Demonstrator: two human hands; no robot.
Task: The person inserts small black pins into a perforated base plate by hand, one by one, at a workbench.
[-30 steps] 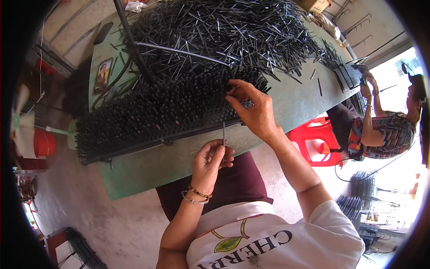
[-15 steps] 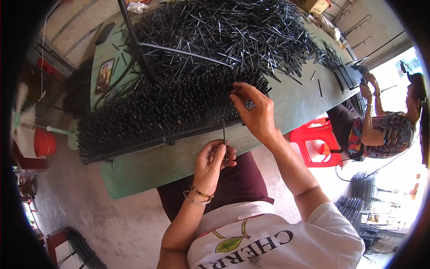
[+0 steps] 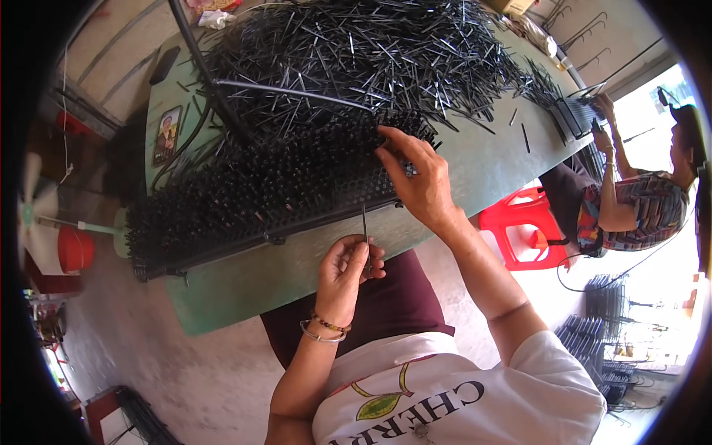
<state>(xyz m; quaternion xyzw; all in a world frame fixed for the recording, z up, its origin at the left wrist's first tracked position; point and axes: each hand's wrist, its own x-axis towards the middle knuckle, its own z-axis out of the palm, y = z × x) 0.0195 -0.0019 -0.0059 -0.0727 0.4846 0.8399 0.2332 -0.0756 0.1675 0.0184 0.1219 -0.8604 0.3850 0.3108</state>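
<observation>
My left hand is closed around a thin dark rod, which stands upright from the fist just in front of a long black rack. Dense black sticks stand in this rack like bristles, and a strip of its perforated plate shows bare near the front right. Over the rack's right end, my right hand is bent with thumb and forefinger close together among the stick tips. What lies between these fingertips cannot be made out against the black.
Behind the rack lies a big heap of loose black sticks on the green table. A dark metal bar rises at the left, near a phone. A red stool and a co-worker are at the right.
The view has shifted slightly. My right hand has edged a little over the stick tips, and my left hand keeps its hold on the rod. The co-worker's hands have moved apart.
</observation>
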